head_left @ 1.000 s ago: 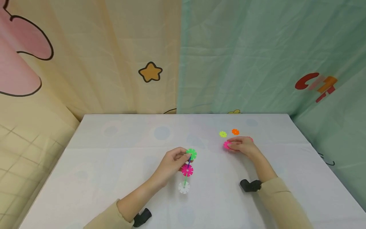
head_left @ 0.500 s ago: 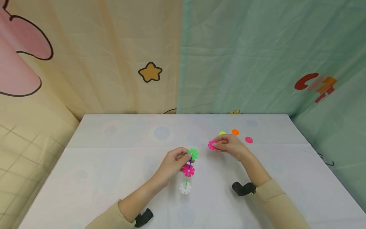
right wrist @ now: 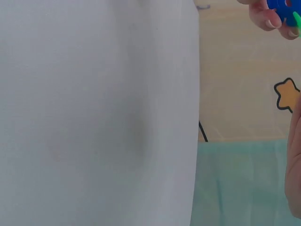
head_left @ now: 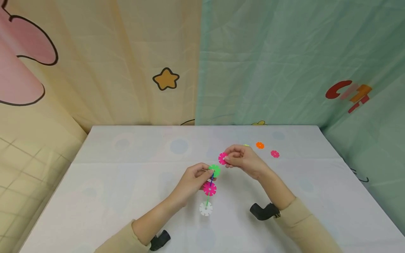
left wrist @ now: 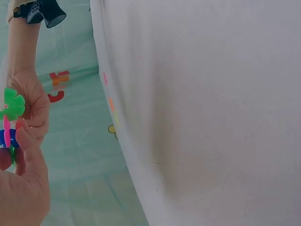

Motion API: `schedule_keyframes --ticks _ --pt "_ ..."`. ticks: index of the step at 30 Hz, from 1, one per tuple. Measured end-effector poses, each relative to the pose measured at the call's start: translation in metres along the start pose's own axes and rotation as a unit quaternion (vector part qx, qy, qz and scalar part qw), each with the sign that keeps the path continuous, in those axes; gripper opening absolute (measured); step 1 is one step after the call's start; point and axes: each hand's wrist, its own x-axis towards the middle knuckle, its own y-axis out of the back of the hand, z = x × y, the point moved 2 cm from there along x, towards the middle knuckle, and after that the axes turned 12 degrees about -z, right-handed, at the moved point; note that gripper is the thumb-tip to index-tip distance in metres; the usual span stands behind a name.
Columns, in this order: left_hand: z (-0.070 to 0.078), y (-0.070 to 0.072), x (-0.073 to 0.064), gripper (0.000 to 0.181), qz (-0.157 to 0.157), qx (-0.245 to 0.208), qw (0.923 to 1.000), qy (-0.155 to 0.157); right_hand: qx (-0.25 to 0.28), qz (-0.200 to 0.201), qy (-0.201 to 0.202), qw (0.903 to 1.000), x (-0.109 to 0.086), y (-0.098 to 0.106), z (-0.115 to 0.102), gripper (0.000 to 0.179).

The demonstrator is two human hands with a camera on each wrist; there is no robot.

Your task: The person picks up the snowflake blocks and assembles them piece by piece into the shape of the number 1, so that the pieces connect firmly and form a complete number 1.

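My left hand (head_left: 189, 182) pinches the upper end of a chain of notched snowflake discs, held above the table. A green disc (head_left: 216, 170) tops the chain; below it come a blue disc (head_left: 212, 180) seen edge-on, a pink disc (head_left: 210, 189), a thin edge-on green disc (head_left: 207, 199) and a white disc (head_left: 206, 209). My right hand (head_left: 246, 162) pinches a separate pink snowflake disc (head_left: 222, 158) just up and right of the green one. In the right wrist view, the blue disc (right wrist: 283, 10) shows at the left hand's fingertips.
On the white-covered table (head_left: 126, 196), an orange disc (head_left: 260, 145) and a pinkish-red disc (head_left: 275, 154) lie behind the right hand. A yellow disc (head_left: 246, 145) is mostly hidden by that hand. Printed curtains (head_left: 253, 70) hang behind the table's far edge.
My right hand has carried its pink disc leftward from the loose discs to beside the chain, uncovering the pinkish-red disc. My left hand has shifted only slightly right with the chain.
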Motion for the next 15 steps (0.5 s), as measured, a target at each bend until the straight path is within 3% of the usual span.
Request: schedule_keyframes --ticks 8,15 --pt "0.001 -0.002 -0.003 0.023 -0.002 -0.014 0.9999 -0.001 -0.004 -0.010 0.027 0.9996 0.001 -0.011 -0.004 0.033" --pt "0.003 -0.003 -0.004 0.022 0.002 -0.021 0.9998 -0.003 0.000 -0.027 0.050 0.9984 0.004 -0.016 -0.003 0.035"
